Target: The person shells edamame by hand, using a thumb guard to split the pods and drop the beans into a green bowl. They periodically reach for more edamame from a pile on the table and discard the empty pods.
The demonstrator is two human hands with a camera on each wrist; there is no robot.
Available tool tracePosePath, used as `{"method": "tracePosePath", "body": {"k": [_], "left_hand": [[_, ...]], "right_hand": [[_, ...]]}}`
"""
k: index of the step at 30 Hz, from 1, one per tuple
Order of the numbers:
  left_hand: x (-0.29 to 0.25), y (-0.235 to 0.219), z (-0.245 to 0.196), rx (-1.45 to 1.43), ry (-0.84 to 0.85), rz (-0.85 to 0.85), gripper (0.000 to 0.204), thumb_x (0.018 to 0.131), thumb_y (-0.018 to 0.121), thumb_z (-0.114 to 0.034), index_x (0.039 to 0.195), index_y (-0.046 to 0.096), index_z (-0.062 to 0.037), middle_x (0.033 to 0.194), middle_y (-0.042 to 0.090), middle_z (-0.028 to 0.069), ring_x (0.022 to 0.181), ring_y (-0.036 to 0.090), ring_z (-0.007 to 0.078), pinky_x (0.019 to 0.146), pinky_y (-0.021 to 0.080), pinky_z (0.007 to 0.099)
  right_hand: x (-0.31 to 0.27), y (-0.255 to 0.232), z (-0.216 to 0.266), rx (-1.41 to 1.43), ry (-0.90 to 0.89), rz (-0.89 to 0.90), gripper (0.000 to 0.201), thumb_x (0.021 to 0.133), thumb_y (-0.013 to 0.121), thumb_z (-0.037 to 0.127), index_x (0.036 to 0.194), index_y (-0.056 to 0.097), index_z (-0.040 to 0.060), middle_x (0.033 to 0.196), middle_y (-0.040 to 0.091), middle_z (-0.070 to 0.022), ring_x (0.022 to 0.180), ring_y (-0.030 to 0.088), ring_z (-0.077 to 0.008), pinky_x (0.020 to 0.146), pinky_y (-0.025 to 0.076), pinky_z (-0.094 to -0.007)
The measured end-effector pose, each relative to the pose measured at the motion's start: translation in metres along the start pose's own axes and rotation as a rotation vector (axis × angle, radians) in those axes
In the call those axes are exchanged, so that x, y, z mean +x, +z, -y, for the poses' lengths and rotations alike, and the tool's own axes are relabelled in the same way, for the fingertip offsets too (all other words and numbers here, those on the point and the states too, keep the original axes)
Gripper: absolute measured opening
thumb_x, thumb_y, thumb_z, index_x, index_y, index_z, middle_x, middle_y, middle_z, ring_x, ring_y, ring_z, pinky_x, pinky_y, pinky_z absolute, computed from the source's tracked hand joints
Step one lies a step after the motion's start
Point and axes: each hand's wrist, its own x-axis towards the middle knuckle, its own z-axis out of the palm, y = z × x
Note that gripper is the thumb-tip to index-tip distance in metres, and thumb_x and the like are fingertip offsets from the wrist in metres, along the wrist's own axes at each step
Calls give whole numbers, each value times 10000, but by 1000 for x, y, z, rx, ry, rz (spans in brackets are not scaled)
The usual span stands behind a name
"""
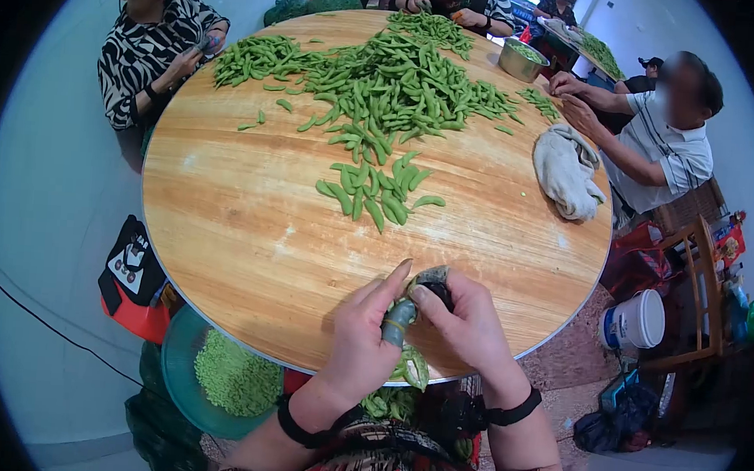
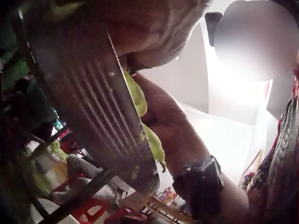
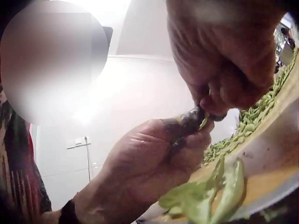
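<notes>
Above the near table edge, my left hand (image 1: 366, 333) and right hand (image 1: 468, 320) meet at the fingertips. A grey-green cover with a yellowish band wraps the left thumb; dark covering shows on the right fingers. In the right wrist view the left hand (image 3: 140, 156) and right hand (image 3: 226, 56) pinch a small green pod (image 3: 203, 122), mostly hidden by fingers. Split, pale green pods (image 1: 416, 369) lie below the hands at the table's edge, also seen as pods (image 3: 231, 189) in the right wrist view. A loose group of whole pods (image 1: 375, 190) lies ahead of the hands.
A large pile of pods (image 1: 395, 81) covers the far part of the round table (image 1: 222, 226). A cloth (image 1: 564, 173) and metal bowl (image 1: 521, 61) stand at right. Below left is a basin (image 1: 180, 370) of shelled beans. Several people sit around; a white bucket (image 1: 635, 320) stands right.
</notes>
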Motion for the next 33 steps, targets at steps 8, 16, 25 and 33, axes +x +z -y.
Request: {"method": "tracePosePath", "body": {"k": [8,16,25,33], "left_hand": [[0,-10,9,-453,-264,141,441,798,512,91,1217,540,-41,955,585,44,813,533,87,710,426,199],[-3,-6,25,-1099,-562,42,179,861,438,22,1011,513,-40,841,562,36,635,486,73,489,334,178],[-2,-5,11,-1040,-610,-8,175,848,487,28,991,568,-33,828,578,36,622,490,62,471,312,166],[-4,-9,-17,51,159,-130,164,748,626,15,908,650,-10,821,624,111,752,606,201,656,477,272]], "right_hand": [[-5,-9,-4,129,-44,205,167,854,582,127,865,543,-35,618,569,-61,532,512,-105,495,413,-256],[-17,19,-2,-318,-331,-106,117,813,615,82,873,564,-4,668,601,-162,576,619,-285,505,469,-325],[-19,20,-4,-262,-418,-195,99,801,617,57,864,572,-5,650,603,-142,539,608,-237,493,459,-306],[-23,11,7,-182,-237,-187,91,784,632,53,806,576,-16,592,570,-79,500,528,-99,472,416,-245]]}}
